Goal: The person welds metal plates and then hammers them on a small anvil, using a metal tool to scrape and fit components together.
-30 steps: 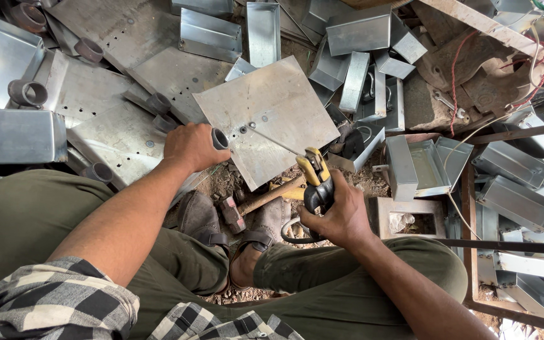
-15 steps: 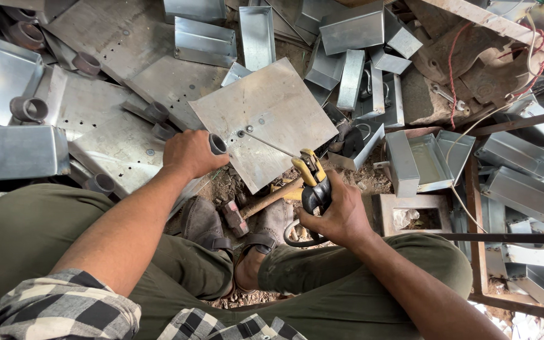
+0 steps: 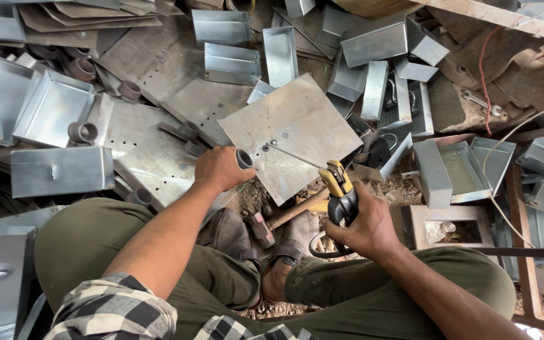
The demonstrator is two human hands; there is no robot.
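Head view: left hand (image 3: 220, 167) grips the metal sheet (image 3: 291, 135) by its short pipe (image 3: 244, 158); right hand (image 3: 361, 225) clasps snips (image 3: 339, 192). Hold the sheet steady, cut slowly.

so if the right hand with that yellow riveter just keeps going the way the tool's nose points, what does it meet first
Most likely the square metal sheet: the right hand aims the yellow riveter up and left at its lower edge, which it nearly touches. Depth is hard to judge from above.
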